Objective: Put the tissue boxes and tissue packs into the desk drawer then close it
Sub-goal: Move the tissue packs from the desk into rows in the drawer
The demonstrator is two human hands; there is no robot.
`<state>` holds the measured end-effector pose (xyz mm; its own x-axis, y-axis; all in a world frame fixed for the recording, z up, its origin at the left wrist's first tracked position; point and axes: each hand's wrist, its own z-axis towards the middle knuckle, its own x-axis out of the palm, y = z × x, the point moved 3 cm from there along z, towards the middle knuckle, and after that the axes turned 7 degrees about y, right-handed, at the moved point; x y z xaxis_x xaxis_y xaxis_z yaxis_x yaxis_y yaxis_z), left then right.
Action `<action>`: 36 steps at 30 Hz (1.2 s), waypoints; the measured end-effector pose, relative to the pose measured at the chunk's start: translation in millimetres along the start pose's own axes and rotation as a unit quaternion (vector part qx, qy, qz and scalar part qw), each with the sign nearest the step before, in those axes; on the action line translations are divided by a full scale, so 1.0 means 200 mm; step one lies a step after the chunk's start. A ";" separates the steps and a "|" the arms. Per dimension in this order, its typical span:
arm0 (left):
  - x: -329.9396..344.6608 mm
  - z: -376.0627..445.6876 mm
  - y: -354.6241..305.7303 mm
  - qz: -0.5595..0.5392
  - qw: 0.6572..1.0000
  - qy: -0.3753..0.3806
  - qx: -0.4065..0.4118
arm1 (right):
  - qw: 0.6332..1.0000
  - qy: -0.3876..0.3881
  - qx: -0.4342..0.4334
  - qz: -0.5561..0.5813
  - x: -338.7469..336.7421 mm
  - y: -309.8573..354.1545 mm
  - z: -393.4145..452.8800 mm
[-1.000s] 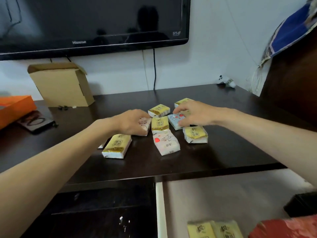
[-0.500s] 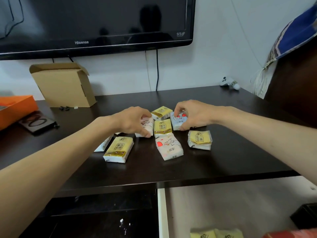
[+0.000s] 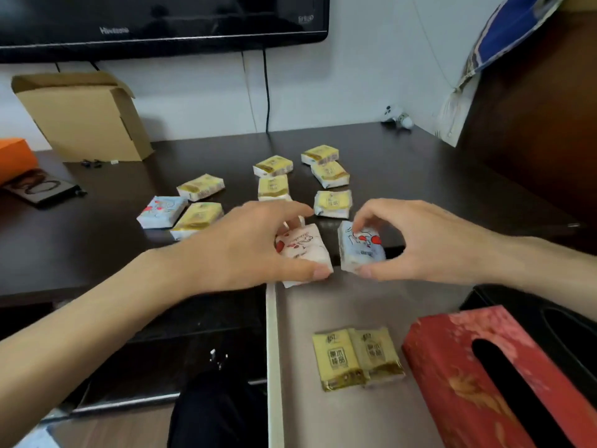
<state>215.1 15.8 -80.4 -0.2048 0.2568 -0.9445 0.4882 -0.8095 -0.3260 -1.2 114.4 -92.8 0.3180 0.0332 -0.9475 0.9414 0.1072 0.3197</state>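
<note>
From the head cam, your left hand (image 3: 245,250) had its fingers clamped on a white pack (image 3: 303,253), long axis running away from you, over the desk (image 3: 420,176) edge. Your right hand (image 3: 429,240) pinched a blue pack (image 3: 361,247), also lengthwise front-to-back. Below sat the open drawer (image 3: 339,305), two yellow packs (image 3: 355,357) and a red tissue box (image 3: 478,376) lying in it.

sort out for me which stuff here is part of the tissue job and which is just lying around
Job: pink pack in left hand; blue pack in right hand; yellow packs on desk; red tissue box; open drawer.

Lying about: cardboard box; orange box; TV.
</note>
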 end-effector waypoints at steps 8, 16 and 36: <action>0.49 -0.26 -0.33 0.013 0.996 0.089 0.023 | 0.994 0.091 0.014 -0.064 0.28 0.01 -0.46; 0.75 -0.39 -0.44 0.142 0.982 0.092 0.079 | 0.977 0.115 -0.060 -0.171 0.44 0.11 -0.58; 0.79 -0.41 -0.41 0.211 0.967 0.114 0.091 | 0.949 0.175 -0.040 -0.259 0.58 0.13 -0.50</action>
<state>212.6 167.1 -206.0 0.1822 -0.0231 -0.9830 0.3264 -0.9416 0.0826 48.8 220.2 -194.4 -0.2550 0.2819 -0.9249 0.9452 0.2743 -0.1770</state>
